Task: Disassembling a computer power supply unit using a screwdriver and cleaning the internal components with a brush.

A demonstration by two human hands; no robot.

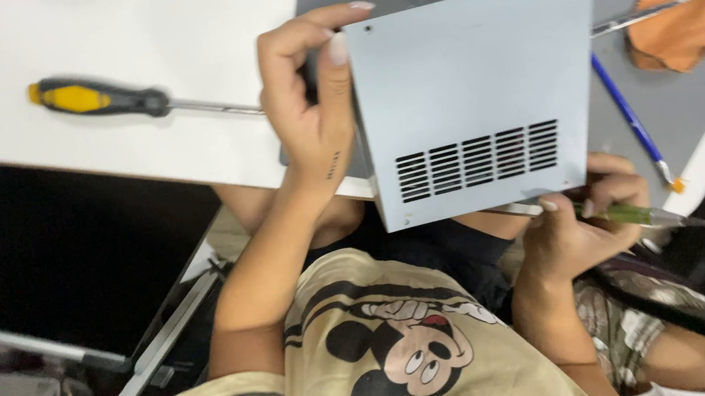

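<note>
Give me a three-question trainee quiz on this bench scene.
1. Multiple choice: what does the right hand hold? A) a green screwdriver B) a hammer C) a cup
2. True or false: the yellow screwdriver lies on the white table.
3. Fill in: the left hand grips the side of the grey ___ with vent slots.
Key: 1 A; 2 true; 3 box.
</note>
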